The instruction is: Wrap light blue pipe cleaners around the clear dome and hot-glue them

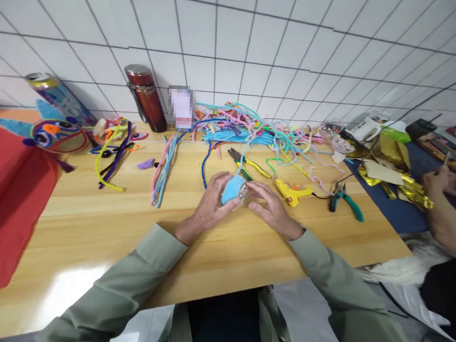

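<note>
My left hand [214, 199] is wrapped around a clear, rounded piece partly wound with light blue pipe cleaner [234, 188]. From its top, a loose light blue strand runs up toward the pile. My right hand [270, 208] has its fingers curled, with the tips at the clear right side of the same piece. Just beyond my hands lie yellow-handled pliers [256, 164]. A yellow hot glue gun [293, 192] rests to the right of my right hand, and teal-handled pliers [346, 202] lie farther right.
Tangled pipe cleaners [248, 129] heap against the tiled wall. A red-brown flask [146, 99] and a drink can [61, 98] stand behind. Left are a decorated face craft [57, 136], loose strands [163, 170] and red cloth [17, 197]. Another person's hands [444, 183] are at right, near gold foil strips [416, 192].
</note>
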A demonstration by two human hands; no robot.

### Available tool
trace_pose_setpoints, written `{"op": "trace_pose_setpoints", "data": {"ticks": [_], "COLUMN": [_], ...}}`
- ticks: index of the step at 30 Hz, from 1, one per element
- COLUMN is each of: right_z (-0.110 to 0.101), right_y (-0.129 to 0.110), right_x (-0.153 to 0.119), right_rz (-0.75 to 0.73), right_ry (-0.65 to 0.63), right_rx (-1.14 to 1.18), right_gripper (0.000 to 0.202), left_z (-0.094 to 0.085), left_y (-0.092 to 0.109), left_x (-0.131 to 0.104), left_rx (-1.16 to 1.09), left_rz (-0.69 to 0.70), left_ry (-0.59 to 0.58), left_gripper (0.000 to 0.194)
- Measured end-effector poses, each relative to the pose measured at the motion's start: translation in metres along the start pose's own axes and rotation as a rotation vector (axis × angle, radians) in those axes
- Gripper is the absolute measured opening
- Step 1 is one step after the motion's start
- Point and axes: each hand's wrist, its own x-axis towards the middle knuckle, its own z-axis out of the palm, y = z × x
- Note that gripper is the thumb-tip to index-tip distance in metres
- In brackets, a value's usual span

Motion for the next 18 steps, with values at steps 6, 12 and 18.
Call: {"op": "trace_pose_setpoints", "data": {"ticks": [6,12,18], "right_z": [-0.002,0.003,-0.019], "right_y": [-0.007,-0.023,-0.022], "right_x": [0.005,0.006,0.013], "right_rz": [0.038,0.094,0.004], "right_ry": [0.249,0.263,0.330], "right_rx": [0.038,0.057,0.009], "right_gripper": [0.029,0.023,0.035], "left_z": [-0.012,-0.020,-0.019], "left_y": [-0.006,-0.012,-0.012], "left_x": [-0.003,-0.004,-0.004], "left_rx": [0.097,0.129,0.172], "left_rz": [-0.090,-0.100,-0.184], "left_ry": [0.101,0.034,0.038], "left_gripper": [0.049,0.082,0.090]}}
